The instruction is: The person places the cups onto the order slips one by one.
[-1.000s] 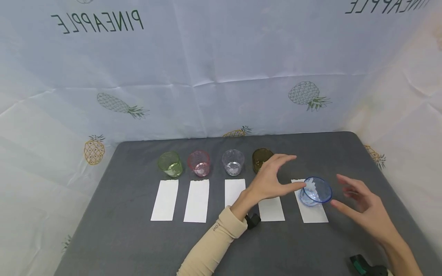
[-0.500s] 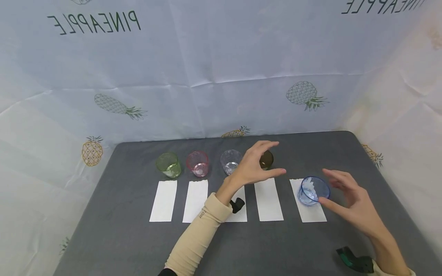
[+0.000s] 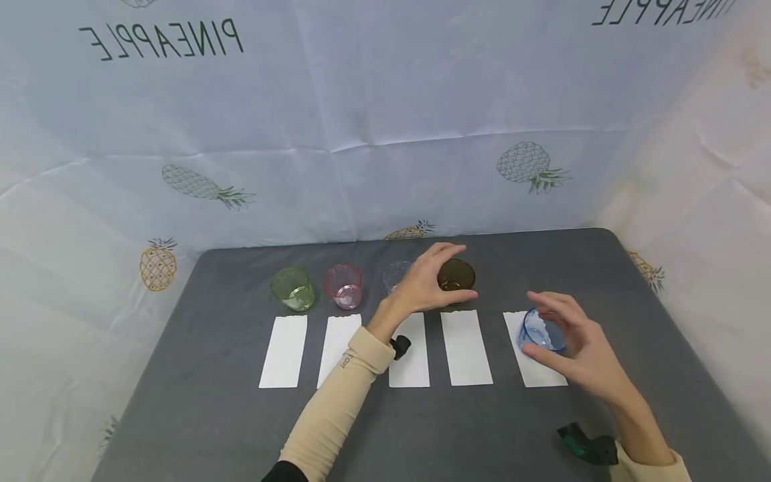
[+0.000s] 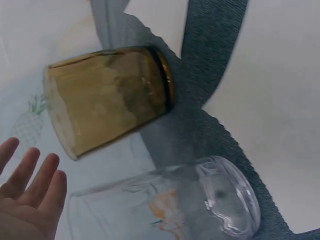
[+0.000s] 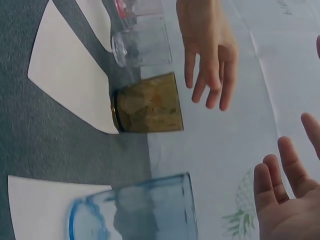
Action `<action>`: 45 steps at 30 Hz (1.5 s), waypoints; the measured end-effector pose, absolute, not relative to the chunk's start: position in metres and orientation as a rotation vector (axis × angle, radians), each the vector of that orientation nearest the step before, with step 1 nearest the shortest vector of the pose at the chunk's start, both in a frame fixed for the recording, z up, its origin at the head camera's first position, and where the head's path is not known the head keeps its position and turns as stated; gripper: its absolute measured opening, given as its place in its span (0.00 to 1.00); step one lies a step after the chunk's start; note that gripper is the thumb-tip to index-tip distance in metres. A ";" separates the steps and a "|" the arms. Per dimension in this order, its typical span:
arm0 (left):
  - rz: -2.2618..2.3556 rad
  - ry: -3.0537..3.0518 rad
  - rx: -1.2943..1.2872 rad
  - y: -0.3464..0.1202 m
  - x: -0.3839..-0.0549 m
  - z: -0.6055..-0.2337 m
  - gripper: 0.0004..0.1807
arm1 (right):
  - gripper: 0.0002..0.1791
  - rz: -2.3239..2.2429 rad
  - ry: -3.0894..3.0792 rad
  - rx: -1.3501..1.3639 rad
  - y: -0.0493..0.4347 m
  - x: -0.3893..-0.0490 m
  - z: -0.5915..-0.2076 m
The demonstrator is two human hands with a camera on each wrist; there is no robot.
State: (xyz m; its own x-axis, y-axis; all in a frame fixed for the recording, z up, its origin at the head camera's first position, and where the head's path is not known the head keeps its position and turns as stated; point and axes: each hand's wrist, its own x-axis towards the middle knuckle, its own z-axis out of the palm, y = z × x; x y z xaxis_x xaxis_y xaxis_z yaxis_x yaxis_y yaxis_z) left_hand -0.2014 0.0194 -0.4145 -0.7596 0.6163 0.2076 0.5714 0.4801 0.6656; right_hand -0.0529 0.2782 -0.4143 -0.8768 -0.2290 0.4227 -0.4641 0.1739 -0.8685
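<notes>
My left hand point(image 3: 421, 282) hovers over the row of glasses, fingers and thumb spread, with nothing held. The amber-brown glass point(image 3: 458, 273) stands just beyond its fingers, and the clear glass point(image 3: 394, 273) is partly hidden behind the hand. In the left wrist view the fingers are apart from the brown glass point(image 4: 110, 95). My right hand point(image 3: 581, 347), also spread and holding nothing, overlaps the blue glass point(image 3: 535, 333) in the head view. The right wrist view shows a gap between its fingers and the blue glass point(image 5: 150, 212), which stands on a white paper strip point(image 3: 545, 377).
A green glass point(image 3: 293, 288) and a pink glass point(image 3: 343, 286) stand at the left of the row. Several white paper strips point(image 3: 283, 353) lie in front on the grey table point(image 3: 199, 375). A pineapple-print curtain point(image 3: 349, 100) rises behind and at the sides.
Both hands have moved left. The left hand has gone from beside the blue glass to the brown and clear glasses; the right hand has come in front of the blue glass, which stays put.
</notes>
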 end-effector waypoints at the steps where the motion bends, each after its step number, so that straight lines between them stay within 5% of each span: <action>1: 1.145 2.662 1.066 0.019 -0.202 -0.416 0.46 | 0.45 1.767 -2.264 0.672 0.276 -0.053 -0.415; 19: 0.927 2.809 1.066 0.018 -0.209 -0.428 0.45 | 0.45 1.492 -2.522 0.598 0.227 -0.056 -0.444; 45: 0.885 2.804 1.019 0.019 -0.211 -0.432 0.47 | 0.46 1.171 -2.861 0.363 0.217 -0.056 -0.494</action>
State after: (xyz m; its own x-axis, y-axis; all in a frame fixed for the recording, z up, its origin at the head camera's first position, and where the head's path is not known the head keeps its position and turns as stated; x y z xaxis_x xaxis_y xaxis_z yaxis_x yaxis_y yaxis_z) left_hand -0.2106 0.0194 -0.4324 -0.7851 0.5986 0.1590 0.5814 0.6240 0.5221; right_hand -0.0565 0.2171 -0.4936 -0.9723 -0.2038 0.1142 -0.2254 0.6898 -0.6880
